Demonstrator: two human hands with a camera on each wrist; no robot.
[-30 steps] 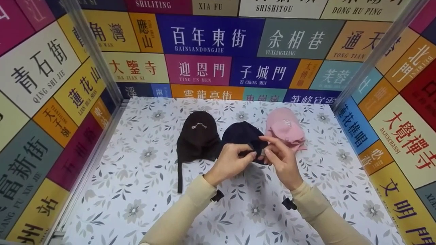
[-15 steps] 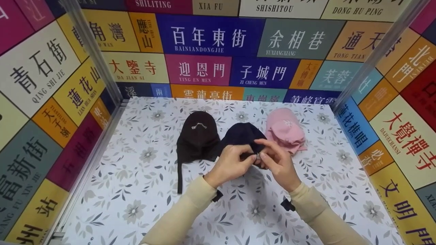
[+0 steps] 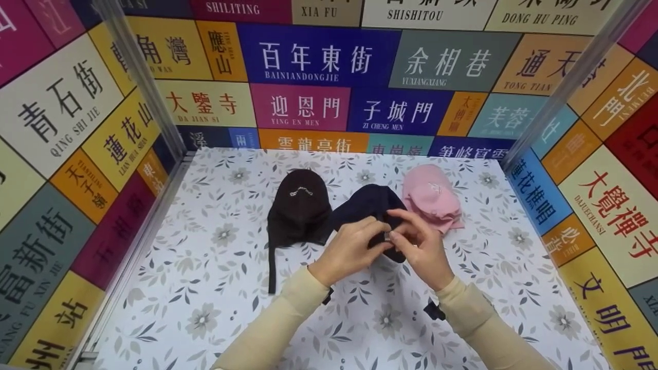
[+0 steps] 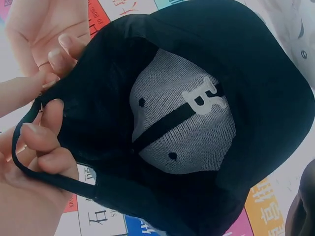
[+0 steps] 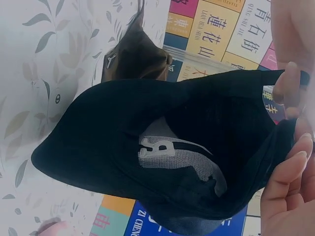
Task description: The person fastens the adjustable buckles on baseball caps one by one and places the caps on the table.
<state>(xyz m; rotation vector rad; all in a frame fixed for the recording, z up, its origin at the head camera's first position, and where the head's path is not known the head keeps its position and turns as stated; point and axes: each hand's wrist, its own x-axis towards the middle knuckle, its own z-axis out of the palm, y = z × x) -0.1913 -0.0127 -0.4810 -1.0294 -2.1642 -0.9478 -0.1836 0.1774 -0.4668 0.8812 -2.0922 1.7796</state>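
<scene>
A navy baseball cap [image 3: 361, 204] is held between the two hands in the middle of the table, its mesh-lined inside with a white letter patch showing in the left wrist view. My left hand [image 3: 352, 249] grips the cap's back strap [image 4: 59, 181], which loops past its fingers. My right hand [image 3: 422, 245] pinches the opposite side of the rear opening, close to a small buckle. In the left wrist view the fingertips of both hands nearly meet where strap and cap edge join. Fingers partly hide the buckle.
A brown cap [image 3: 300, 205] with a long strap hanging toward the front lies left of the navy one. To the right lies a pink cap [image 3: 433, 195]. Panels printed with characters [image 3: 318, 56] enclose the flower-patterned table [image 3: 205, 288] at the back and sides.
The navy cap has turned and tilted slightly between the hands. The left fingers have shifted along the strap, while the right hand has moved a little left. Brown and pink caps stay put.
</scene>
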